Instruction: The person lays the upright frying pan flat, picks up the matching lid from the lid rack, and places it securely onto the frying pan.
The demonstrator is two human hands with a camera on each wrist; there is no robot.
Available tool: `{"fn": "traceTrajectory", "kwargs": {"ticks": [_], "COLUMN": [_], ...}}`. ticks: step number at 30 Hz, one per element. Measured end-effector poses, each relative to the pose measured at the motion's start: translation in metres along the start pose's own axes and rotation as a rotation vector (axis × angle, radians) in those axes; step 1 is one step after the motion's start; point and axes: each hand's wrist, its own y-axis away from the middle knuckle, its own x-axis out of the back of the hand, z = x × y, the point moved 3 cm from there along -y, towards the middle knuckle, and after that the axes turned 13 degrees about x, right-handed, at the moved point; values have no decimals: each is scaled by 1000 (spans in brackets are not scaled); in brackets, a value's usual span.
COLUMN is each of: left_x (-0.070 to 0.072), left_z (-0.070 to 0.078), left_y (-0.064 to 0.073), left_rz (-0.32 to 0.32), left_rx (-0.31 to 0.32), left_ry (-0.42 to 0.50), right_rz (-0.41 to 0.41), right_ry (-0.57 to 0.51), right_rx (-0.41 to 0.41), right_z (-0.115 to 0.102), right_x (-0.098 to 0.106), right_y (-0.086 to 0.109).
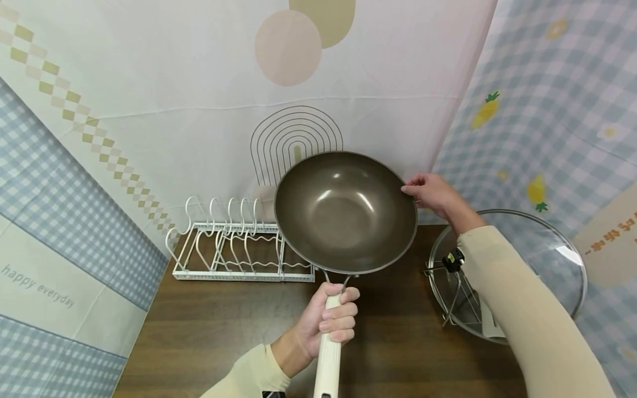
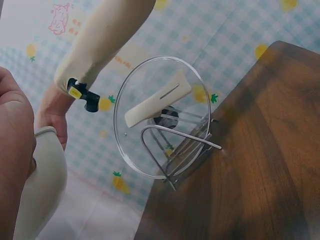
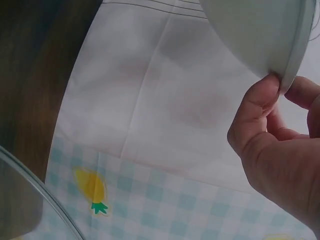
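A wok (image 1: pixel 343 215) with a dark brown inside is held up in the head view, its inner face turned toward me. My left hand (image 1: pixel 325 320) grips its cream handle (image 1: pixel 328 359) just below the metal fork that joins the pan. The right hand (image 1: pixel 433 193) pinches the rim on the right side between thumb and fingers. In the right wrist view the wok's pale outside (image 3: pixel 260 35) shows, with the right hand (image 3: pixel 280 140) at its edge. The left wrist view shows the left hand (image 2: pixel 12 150) only in part.
A white wire rack (image 1: pixel 239 254) with looped dividers stands on the brown wooden table (image 1: pixel 224 326), left of the wok and partly behind it. At the right, a glass lid (image 2: pixel 160 115) with a cream handle leans in a metal stand (image 2: pixel 185 135). Patterned cloths hang around the table.
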Motion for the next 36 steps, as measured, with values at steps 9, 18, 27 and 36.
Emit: {"fn": "traceTrajectory", "kwargs": {"ticks": [9, 18, 27, 36], "left_x": [3, 4, 6, 8], "left_z": [-3, -3, 2, 10], "left_y": [1, 4, 14, 25], "left_rz": [29, 106, 340, 548], "left_rx": [25, 39, 44, 49], "left_ry": [-28, -126, -318, -435], "right_rz": [-5, 7, 105, 192], "right_ry": [149, 257, 377, 418], "right_rx": [38, 90, 187, 232], "right_z": [-9, -16, -25, -30], "right_x": [1, 10, 16, 19], "right_y": [8, 17, 28, 42]}}
